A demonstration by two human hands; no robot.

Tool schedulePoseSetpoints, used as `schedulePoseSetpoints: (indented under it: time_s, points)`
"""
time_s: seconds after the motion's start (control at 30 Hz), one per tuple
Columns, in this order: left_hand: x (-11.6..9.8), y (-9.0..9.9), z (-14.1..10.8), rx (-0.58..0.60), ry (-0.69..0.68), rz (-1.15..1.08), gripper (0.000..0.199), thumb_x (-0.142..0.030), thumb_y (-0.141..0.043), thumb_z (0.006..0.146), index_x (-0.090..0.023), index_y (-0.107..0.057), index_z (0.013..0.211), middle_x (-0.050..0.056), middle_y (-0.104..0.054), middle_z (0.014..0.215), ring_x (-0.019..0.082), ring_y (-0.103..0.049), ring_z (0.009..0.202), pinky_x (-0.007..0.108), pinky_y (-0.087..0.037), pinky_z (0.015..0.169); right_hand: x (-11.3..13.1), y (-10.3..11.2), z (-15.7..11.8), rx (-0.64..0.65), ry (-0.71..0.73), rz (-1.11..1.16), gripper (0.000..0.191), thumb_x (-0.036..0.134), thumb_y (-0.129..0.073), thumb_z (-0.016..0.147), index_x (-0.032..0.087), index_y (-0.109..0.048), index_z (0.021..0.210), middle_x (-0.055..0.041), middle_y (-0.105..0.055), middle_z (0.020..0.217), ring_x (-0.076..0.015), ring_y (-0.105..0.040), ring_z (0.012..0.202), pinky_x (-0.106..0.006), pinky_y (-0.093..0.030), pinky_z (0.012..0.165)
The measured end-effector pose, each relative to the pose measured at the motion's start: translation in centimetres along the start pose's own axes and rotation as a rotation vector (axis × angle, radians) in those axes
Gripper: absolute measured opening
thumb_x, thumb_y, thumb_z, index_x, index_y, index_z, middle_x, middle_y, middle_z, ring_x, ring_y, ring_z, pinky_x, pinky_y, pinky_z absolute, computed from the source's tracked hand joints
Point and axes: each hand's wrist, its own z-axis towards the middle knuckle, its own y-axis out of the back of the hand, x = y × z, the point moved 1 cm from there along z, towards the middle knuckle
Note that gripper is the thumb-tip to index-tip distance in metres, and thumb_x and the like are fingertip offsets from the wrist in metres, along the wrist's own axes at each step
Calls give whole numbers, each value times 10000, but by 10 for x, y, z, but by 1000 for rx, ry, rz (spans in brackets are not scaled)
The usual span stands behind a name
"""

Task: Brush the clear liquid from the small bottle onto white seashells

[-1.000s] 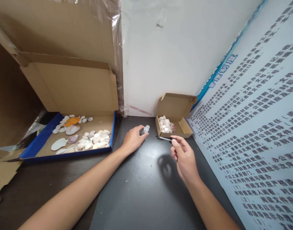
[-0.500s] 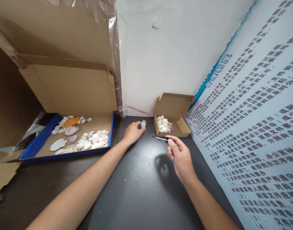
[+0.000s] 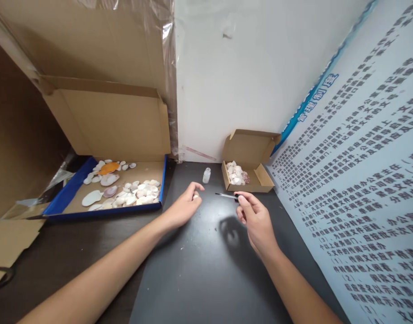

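Observation:
My right hand (image 3: 257, 218) pinches the black cap of a small applicator brush (image 3: 227, 195); its thin stem and dark tip point left over the table. My left hand (image 3: 184, 204) is curled, thumb and index finger apart, around a small whitish shell (image 3: 195, 196) that is mostly hidden by the fingers. Just beyond my left fingertips a small clear glass bottle (image 3: 206, 175) stands upright and uncapped, touched by neither hand.
At left, an open blue-edged cardboard box (image 3: 107, 209) holds many white shells and an orange one (image 3: 108, 168). A smaller open box (image 3: 260, 180) with shells stands back right. A white wall (image 3: 209, 90) and a printed panel (image 3: 361, 180) bound the dark table (image 3: 193, 279).
My left hand has let go of the bottle and drawn back toward me, and a small shell now shows in its fingers. The brush stays in my right hand. The view has shifted slightly left.

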Motion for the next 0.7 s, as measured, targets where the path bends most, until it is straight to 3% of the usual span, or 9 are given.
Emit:
schedulePoseSetpoints:
  time_s: [0.1, 0.23, 0.5, 0.7]
  points:
    - [6, 3, -26, 140, 26, -311, 202, -241, -447, 863, -226, -443, 1064, -48, -425, 768, 109, -478, 636, 253, -430, 637, -1, -7, -5, 76, -12, -21, 365, 505, -669, 843, 170, -670, 988, 22, -583, 649, -82, -484, 447, -210, -356, 429]
    - [17, 6, -45, 192, 63, -515, 282, -277, -577, 842, -228, -424, 1075, -36, -492, 834, 102, -522, 691, 268, -444, 703, -3, -17, -16, 200, -31, -44, 354, 488, -646, 866, 181, -629, 1043, 10, -626, 682, -99, -541, 454, -221, -386, 438]
    - [32, 8, -45, 110, 59, -595, 257, -283, -670, 819, -204, -439, 900, -47, -488, 813, 80, -501, 685, 255, -428, 681, -9, -21, -24, 268, -16, -112, 260, 383, -637, 874, 201, -617, 1058, -14, -653, 803, -94, -571, 517, -222, -407, 478]
    - [26, 7, -40, 185, 104, -693, 182, -221, -614, 840, -200, -463, 940, -26, -536, 818, 93, -544, 701, 273, -459, 704, -10, -22, -23, 267, -41, -136, 235, 389, -627, 877, 197, -638, 1013, -25, -660, 804, -90, -562, 496, -218, -409, 459]
